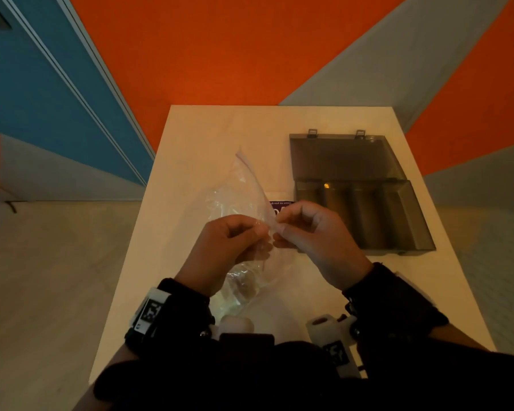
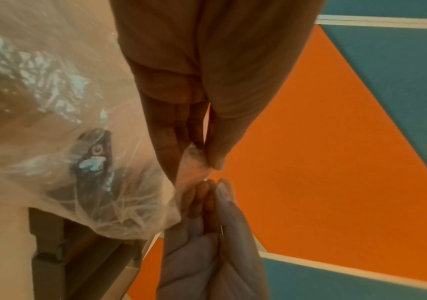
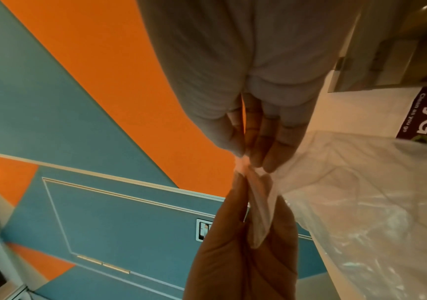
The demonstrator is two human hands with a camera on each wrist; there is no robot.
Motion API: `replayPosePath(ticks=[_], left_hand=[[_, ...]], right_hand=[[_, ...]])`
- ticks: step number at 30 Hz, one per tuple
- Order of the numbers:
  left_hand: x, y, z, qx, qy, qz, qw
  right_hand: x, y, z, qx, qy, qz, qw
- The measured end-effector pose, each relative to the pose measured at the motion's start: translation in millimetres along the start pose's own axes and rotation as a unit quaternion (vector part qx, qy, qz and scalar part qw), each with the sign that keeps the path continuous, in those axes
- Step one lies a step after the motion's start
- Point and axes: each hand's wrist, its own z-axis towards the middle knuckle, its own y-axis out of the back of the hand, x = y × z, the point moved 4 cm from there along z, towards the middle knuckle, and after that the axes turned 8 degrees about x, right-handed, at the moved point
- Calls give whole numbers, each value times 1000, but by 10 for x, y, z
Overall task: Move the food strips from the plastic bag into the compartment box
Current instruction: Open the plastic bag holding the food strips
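Against orange and blue wall panels, a pale table (image 1: 190, 137) carried the open compartment box (image 1: 365, 215) at the right. Left hand (image 1: 220, 247) and right hand (image 1: 312, 232) each pinched the plastic bag (image 1: 238, 197) at its sealed edge, held above the table, probably to pull it open. The food strips (image 1: 244, 284) sagged in its bottom.

The plastic bag (image 1: 241, 200) blurs whatever lies inside it; no food strips can be made out. The purple label (image 1: 280, 206) is mostly hidden behind the right hand (image 1: 318, 241), its lettering cut off.
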Motion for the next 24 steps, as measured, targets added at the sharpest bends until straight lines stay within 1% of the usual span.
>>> replayPosePath(ticks=[3, 8, 10, 12, 15, 19, 24], left_hand=[[20, 43, 38, 13, 14, -34, 999], [28, 74, 85, 59, 24, -56, 996], [34, 88, 108, 63, 32, -66, 995], [46, 95, 134, 53, 38, -65, 996], [47, 88, 172, 41, 41, -52, 997], [26, 54, 201, 55, 41, -8, 998], [17, 38, 224, 54, 7, 58, 997]], right_hand=[[10, -10, 24, -1, 14, -31, 999], [34, -16, 53, 9, 34, -90, 995], [51, -23, 58, 16, 37, -100, 994], [63, -52, 55, 28, 31, -119, 992], [62, -86, 53, 27, 17, -184, 982], [57, -81, 64, -6, 61, -238, 969], [31, -57, 87, -16, 98, -288, 952]])
